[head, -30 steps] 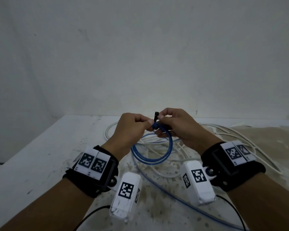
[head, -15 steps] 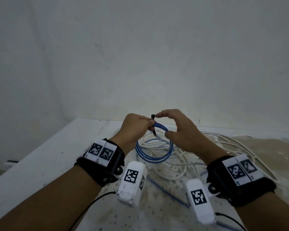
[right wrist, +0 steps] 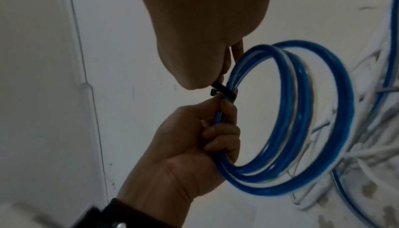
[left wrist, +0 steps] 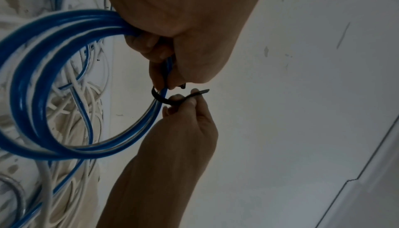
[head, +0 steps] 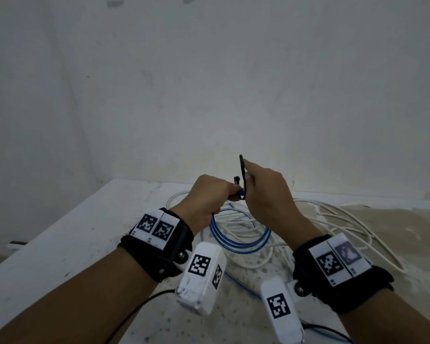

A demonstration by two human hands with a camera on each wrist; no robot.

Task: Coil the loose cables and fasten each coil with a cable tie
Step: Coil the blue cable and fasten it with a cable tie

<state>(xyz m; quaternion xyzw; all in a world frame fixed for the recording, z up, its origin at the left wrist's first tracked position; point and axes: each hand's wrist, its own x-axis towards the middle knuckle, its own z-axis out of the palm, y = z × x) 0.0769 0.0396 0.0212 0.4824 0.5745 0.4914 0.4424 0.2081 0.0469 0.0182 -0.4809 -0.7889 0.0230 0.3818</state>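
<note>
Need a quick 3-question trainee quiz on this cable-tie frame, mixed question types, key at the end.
1. True or false: the blue coil lies flat on the table, and neither hand touches it.
2. Which hand pinches the free end of the black cable tie? A) left hand B) right hand C) neither
3. Fill in: the loose cables still lying on the table behind the hands are ____ in colour.

Key
1. False: the left hand grips the coil, holding it off the table.
2. B: the right hand pinches the tie's strap, which loops around the coil's strands.
3. White.
</note>
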